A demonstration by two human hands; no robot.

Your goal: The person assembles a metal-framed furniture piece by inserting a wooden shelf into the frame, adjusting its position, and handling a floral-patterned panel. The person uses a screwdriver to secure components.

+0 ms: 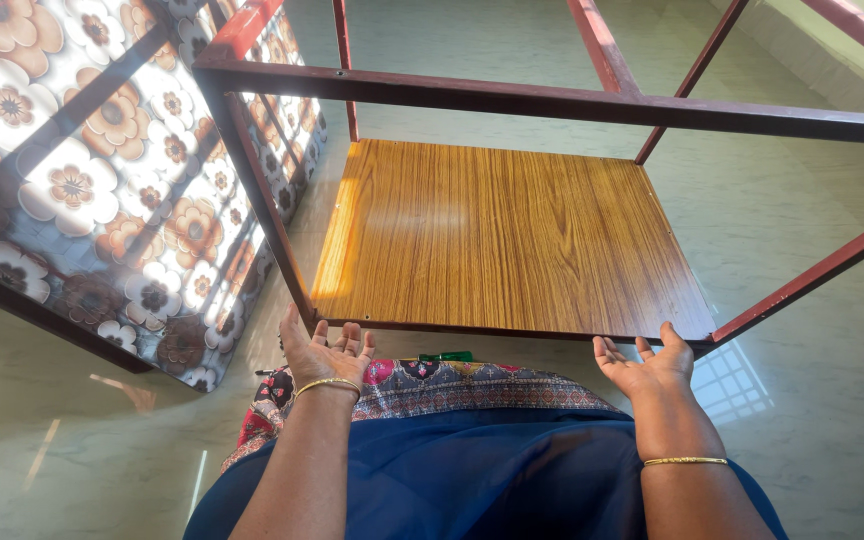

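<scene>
Both palms face up under the near edge of the wooden board (507, 235) set in the dark red metal frame (552, 100): left hand (324, 352) at seven o'clock, right hand (647, 365) at five. Neither grip has closed. Keeping both palms level should stop the frame tipping toward the flowered panel (102, 180) at nine o'clock.

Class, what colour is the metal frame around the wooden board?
Dark red frame, clearest in the head view.

My forearms run off the bottom edge. The red metal frame (552, 100) is cut by the top and right edges. The floral-covered frame (102, 180) leaves at left. A small green object (446, 356) sits mostly hidden under the wooden board (502, 235); kind undetermined.
</scene>
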